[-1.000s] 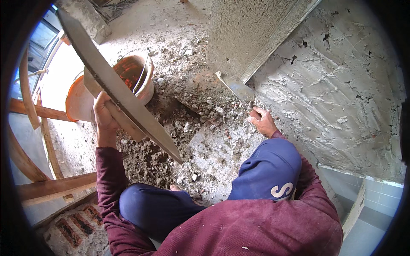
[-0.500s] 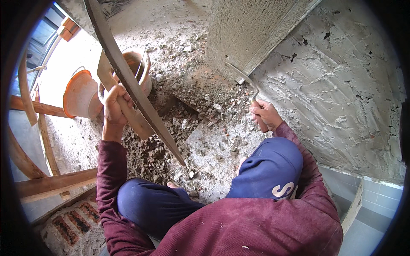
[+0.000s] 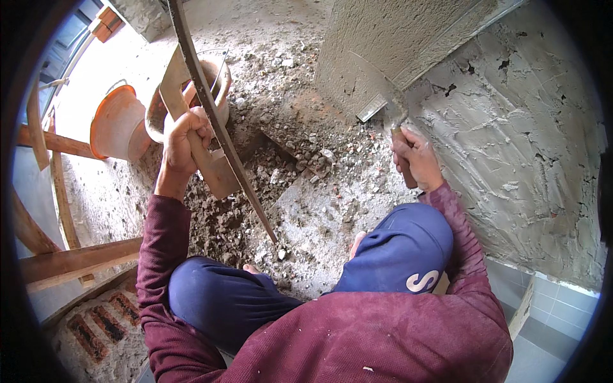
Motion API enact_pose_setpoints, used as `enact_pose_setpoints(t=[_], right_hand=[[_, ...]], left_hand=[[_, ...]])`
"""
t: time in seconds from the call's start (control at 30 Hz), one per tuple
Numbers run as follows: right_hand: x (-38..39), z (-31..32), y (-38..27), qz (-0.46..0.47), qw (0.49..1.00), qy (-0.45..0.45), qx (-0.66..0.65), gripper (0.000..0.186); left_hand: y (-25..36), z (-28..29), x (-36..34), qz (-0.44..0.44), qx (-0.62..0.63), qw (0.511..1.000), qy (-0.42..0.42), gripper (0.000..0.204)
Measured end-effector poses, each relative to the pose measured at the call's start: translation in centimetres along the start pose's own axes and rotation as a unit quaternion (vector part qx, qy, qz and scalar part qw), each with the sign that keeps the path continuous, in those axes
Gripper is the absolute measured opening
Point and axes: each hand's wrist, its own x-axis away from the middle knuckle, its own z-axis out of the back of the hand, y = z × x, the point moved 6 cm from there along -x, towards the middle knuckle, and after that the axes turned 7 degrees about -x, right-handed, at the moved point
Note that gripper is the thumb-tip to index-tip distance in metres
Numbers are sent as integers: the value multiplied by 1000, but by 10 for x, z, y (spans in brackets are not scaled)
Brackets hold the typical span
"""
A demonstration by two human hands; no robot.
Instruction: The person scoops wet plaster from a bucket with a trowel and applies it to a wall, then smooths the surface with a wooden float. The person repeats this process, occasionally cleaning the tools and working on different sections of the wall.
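Note:
My left hand [image 3: 183, 143] is wrapped round the wooden handle of a long plastering float [image 3: 220, 129]. The float's board stands on edge, slanting from the top of the view toward the rubble in front of my legs, so its face is mostly hidden. My right hand [image 3: 420, 158] grips the wooden handle of a trowel [image 3: 403, 121]. Its thin blade is partly blurred and points up and left, close to the lower corner of a plastered column [image 3: 377, 45]. Beside that hand rises a wall of rough grey plaster [image 3: 511, 147]; whether the blade touches it I cannot tell.
Behind the float stands a round bucket [image 3: 221, 102] with a wire handle; an orange-rimmed bucket [image 3: 115, 124] lies tipped to its left. Rubble [image 3: 233, 223] covers the floor before my crossed legs. Timber pieces [image 3: 83, 262] stick in from the left. Orange bricks [image 3: 105, 24] lie far left.
My right hand has moved right and slightly forward with the trowel, nearer the plaster wall. The float in my left hand has turned more edge-on and steeper. My view has shifted slightly.

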Motion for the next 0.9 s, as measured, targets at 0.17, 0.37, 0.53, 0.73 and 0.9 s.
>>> enact_pose_setpoints(t=[0.17, 0.37, 0.53, 0.73, 0.9], right_hand=[[-7, -1, 56, -35, 989, -4, 143, 39], [-26, 2, 40, -6, 998, -6, 61, 31], [33, 10, -42, 70, 995, -1, -73, 40], [107, 41, -52, 161, 977, 105, -96, 43], [121, 59, -27, 130, 974, 158, -102, 44]], left_hand=[[0, -11, -5, -11, -11, 1000, -1, 74], [3, -22, -4, -42, -15, 999, 23, 66], [38, -89, -16, -195, -25, 980, 26, 30], [112, -208, -45, -350, -177, 920, -16, 30], [135, -264, -80, -445, -117, 888, -1, 37]])
